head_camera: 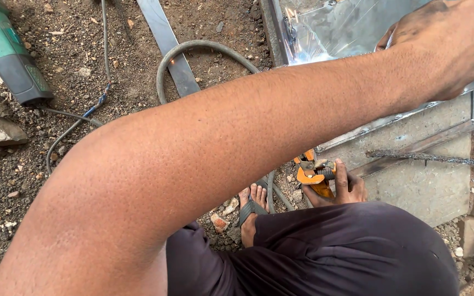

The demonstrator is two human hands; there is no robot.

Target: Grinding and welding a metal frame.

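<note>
My left arm stretches across the whole view from lower left to upper right. My left hand (440, 44) lies at the top right on a shiny metal sheet (336, 27) set in a steel frame (412, 118), fingers closed over its edge. My right hand (344, 189) is low, just above my knee, and grips an orange welding electrode holder (311, 172) close to the frame's lower edge. A bright spot shows on the sheet near its left corner.
A green angle grinder (6, 49) lies on the gravel at top left, its cord trailing right. A flat steel bar (168, 44) and a grey hose (204, 52) cross the dirt. A ribbed rod (429, 158) rests on the concrete slab (429, 189). My sandalled foot (250, 211) is below.
</note>
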